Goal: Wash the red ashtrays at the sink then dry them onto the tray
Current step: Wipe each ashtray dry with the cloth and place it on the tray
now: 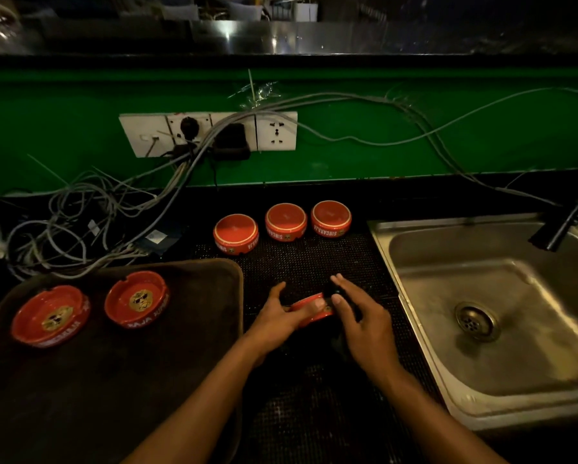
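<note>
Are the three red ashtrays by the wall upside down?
Yes. The three ashtrays show flat bottoms on top, and their writing reads upside down.

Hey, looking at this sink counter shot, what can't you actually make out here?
Head view only:
- Held ashtray: mostly covered by the left hand and right hand; its inside is hidden.
- Dark thing under the right fingers: too dim to identify.
- Tap: cut off by the right edge.
- Three upside-down ashtrays: insides hidden.
- Tray: near corner lost in darkness.

the upturned ashtray (331, 218) by the sink reads "singaraja" upside down; a tray ashtray (136, 299) shows "raja" on its rim.
</note>
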